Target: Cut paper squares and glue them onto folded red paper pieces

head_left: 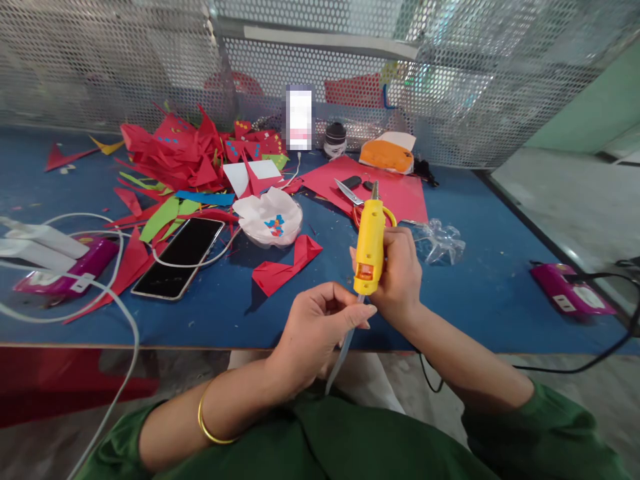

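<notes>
My right hand (401,277) is wrapped round a yellow hot glue gun (371,240), its metal nozzle pointing away from me. Between the thumb and fingers of my left hand (325,327) is a translucent glue stick (341,360), right at the rear of the gun. The stick's upper end meets the back of the gun; its lower end hangs towards my lap. Just beyond my left hand lies a folded red paper piece (287,265). Red-handled scissors (350,192) rest behind the gun, partly hidden by it.
A paper-lined bowl (274,223) holds small coloured bits. A phone (180,257) with a white cable lies left, near piled red paper scraps (180,150). Purple power strips (573,288) sit at both sides. Crumpled clear plastic (443,241) is right of my hand. Perforated metal (320,60) borders the back.
</notes>
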`<state>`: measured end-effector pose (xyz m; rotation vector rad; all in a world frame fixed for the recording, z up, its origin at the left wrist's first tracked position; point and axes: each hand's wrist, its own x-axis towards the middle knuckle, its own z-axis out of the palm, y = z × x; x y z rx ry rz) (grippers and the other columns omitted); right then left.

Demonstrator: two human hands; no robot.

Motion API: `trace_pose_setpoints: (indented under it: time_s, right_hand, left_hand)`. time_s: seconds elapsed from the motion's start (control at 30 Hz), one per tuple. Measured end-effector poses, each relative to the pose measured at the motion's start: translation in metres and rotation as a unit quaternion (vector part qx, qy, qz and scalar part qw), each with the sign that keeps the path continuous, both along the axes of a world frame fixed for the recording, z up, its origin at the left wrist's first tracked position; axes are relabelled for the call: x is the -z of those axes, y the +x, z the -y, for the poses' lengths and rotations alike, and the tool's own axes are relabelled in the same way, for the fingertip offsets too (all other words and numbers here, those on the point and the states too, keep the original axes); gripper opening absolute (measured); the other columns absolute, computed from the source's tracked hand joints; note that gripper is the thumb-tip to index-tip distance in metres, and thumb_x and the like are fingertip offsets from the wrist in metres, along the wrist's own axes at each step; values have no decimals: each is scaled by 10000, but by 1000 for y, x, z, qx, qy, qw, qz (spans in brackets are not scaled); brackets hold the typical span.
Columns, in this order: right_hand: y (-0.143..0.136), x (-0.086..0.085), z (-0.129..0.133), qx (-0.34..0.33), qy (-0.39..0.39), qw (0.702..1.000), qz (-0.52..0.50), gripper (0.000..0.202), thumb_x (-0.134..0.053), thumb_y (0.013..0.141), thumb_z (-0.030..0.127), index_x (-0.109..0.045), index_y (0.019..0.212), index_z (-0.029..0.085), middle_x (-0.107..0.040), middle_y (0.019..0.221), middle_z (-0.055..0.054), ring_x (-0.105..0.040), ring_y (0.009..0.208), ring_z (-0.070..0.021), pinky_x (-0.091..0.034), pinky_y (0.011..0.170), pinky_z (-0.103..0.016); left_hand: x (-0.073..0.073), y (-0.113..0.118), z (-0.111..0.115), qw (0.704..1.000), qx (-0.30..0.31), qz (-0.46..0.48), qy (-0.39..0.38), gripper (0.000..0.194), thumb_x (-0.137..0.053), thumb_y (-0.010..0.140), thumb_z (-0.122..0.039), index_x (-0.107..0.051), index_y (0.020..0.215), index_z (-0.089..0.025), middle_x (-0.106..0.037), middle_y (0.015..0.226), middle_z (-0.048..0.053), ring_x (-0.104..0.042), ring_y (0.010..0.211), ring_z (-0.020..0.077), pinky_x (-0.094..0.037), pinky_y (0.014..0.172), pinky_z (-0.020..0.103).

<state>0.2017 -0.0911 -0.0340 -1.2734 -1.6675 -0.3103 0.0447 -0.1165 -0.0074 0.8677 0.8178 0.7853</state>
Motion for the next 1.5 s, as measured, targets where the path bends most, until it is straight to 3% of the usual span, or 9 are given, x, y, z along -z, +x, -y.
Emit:
trace_pose_setpoints:
  time_s: [0.3, 0.5, 0.73, 0.97, 1.33, 1.5]
  right_hand:
    - [-1, 0, 0, 10, 19, 1000, 5, 218, -651, 849, 232, -469, 968, 247, -577, 946, -33, -573, 880, -202, -515, 709, -366]
    - [-2, -1, 0, 5, 4, 1000, 5, 212, -644, 855, 242, -466, 970, 247, -573, 939, -35, -569, 856, -202, -516, 689, -368]
    - [-2, -2, 0, 10, 8, 1000, 6, 214, -646, 855, 251, -457, 957, 246, -564, 930, -32, -568, 851, -195, -515, 693, -358]
    - [-2, -1, 0, 13, 8, 1000, 6, 229, -659, 839, 245, -456, 943, 251, -572, 930, -33, -573, 850, -205, -510, 679, -361]
    - [-4, -6, 2, -1, -13, 1000, -22, 222, -655, 839, 260, -440, 895, 247, -527, 834, 2, -519, 737, -170, -458, 611, -323]
    - [-3, -3, 2, 4, -6, 1000, -13, 221, -653, 847, 265, -443, 915, 250, -545, 866, -8, -536, 779, -183, -477, 647, -342]
  left_hand:
    - [3, -5, -3, 998, 50, 27, 31, 192, -682, 842, -301, -710, 747, -136, -685, 650, 26, -371, 451, 41, -272, 458, 209]
    - [4, -4, -2, 998, 35, 46, -16, 206, -748, 790, -291, -640, 699, -141, -669, 612, 12, -364, 439, 35, -255, 448, 195]
    - [3, -7, -1, 996, 70, 55, 6, 208, -656, 877, -315, -707, 781, -138, -696, 672, 30, -377, 422, 31, -235, 424, 202]
    - [1, -8, -3, 996, 78, 49, -2, 212, -658, 870, -316, -710, 773, -136, -693, 653, 34, -362, 413, 35, -230, 415, 202]
    - [3, -8, -4, 997, 73, -18, 8, 223, -731, 823, -362, -714, 805, -141, -767, 847, 71, -416, 398, 21, -257, 405, 200]
    - [-1, -8, -2, 996, 55, -64, 30, 237, -721, 801, -364, -708, 693, -154, -697, 652, 22, -375, 426, 45, -282, 430, 206]
